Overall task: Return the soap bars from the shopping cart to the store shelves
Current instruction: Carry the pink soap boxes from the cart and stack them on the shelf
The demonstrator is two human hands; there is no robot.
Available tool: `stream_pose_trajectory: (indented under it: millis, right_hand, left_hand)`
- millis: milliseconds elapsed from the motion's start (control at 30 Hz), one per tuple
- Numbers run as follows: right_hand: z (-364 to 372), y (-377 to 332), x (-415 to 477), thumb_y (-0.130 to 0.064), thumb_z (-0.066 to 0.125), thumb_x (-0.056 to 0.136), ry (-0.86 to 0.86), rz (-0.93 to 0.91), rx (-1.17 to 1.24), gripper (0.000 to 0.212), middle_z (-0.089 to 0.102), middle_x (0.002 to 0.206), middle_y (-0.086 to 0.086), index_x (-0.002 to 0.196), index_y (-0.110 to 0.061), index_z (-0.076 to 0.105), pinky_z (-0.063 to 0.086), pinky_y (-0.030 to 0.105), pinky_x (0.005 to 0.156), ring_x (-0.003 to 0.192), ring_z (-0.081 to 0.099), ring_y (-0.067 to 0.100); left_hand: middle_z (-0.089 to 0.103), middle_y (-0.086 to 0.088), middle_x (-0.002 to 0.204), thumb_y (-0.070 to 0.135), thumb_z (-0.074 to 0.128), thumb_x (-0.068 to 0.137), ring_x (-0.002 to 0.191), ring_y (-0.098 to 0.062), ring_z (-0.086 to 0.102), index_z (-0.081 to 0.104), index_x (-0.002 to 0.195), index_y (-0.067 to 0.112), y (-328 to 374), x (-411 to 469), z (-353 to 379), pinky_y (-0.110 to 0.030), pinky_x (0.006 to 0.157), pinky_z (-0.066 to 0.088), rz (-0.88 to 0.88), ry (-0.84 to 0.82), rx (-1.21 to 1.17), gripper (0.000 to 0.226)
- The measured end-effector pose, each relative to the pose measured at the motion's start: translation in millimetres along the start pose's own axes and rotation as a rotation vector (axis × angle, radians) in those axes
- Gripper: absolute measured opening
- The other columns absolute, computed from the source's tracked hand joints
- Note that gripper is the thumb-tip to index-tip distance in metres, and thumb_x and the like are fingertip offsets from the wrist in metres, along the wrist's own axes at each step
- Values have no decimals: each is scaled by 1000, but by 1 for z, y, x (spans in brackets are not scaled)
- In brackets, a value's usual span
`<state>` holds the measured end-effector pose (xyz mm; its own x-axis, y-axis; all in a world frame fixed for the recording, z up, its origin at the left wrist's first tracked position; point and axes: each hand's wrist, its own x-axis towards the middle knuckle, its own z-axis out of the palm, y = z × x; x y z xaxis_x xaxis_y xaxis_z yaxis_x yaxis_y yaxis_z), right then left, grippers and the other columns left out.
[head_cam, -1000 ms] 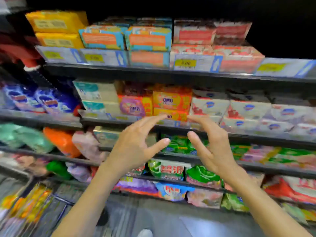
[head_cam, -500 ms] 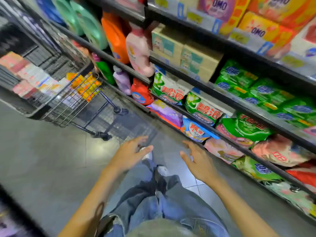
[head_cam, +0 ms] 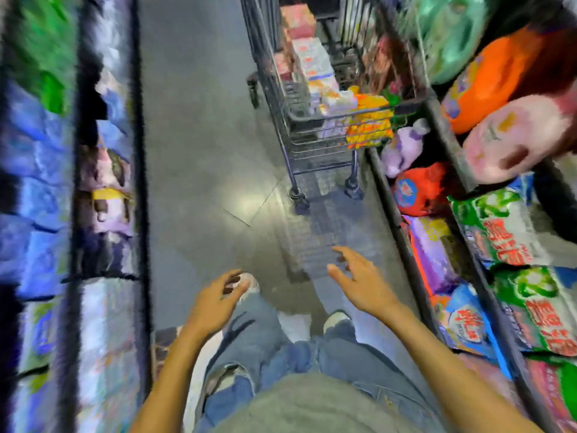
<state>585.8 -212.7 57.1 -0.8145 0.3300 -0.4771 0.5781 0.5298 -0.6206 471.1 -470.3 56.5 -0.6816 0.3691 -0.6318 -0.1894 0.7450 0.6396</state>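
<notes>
Left grip [head_cam: 215, 303]: fingers loosely apart, holding nothing, above the floor [head_cam: 203, 182]. Right grip [head_cam: 359, 282]: fingers spread, holding nothing. Shopping cart [head_cam: 312, 145] stands well ahead of both grips, just beside the store shelves [head_cam: 443, 126] on the right grip's right side. Soap bars [head_cam: 312, 60] lie stacked inside the cart, blurred

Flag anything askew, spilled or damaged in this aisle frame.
Nothing clearly wrong. The shopping cart stands upright beside the right shelves, soap packs stacked inside; no spill shows on the floor. The left hand and right hand are open, holding nothing. The jeans are torn at one knee. Motion blur hides finer detail.
</notes>
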Motion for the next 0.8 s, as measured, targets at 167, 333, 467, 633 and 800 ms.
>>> stream_pose_trajectory:
  millis: [167,333,467,633,800]
  right_hand:
    - [33,-94,70,-44,45,95,-55,-80,-16,45,56,128,3,135,-24,43,44,47,94,113,53,27]
    - [56,-165,119,-41,45,96,-28,-117,-20,42,58,123,3,134,-23,45,46,44,93,109,56,25]
    - [60,-196,147,-43,45,94,0,-110,-8,44,60,121,4,133,-22,47,48,40,90,107,58,22]
    - [58,-226,204,-44,44,94,37,-88,18,47,60,123,2,134,-20,46,48,36,88,106,58,20]
    - [51,-273,297,-39,46,95,32,-70,27,46,60,121,5,136,-17,45,47,32,84,95,56,16]
  left_hand:
    - [58,-4,128,39,55,90,115,-19,55,53,130,19,-27,23,-91,-36,99,43,-38,101,-103,45]
    - [60,-5,126,36,56,91,114,-20,56,54,128,19,-27,63,-173,-36,99,43,13,181,-84,41]
    - [59,-4,127,35,55,92,111,-18,57,54,129,18,-6,109,-218,-28,95,42,65,161,-71,41]
    - [57,2,127,38,53,92,106,-11,54,51,131,22,25,176,-266,-23,91,39,134,112,-58,42]
    - [59,0,127,39,54,91,111,-16,56,53,129,21,43,249,-333,-27,94,43,125,113,-32,42]
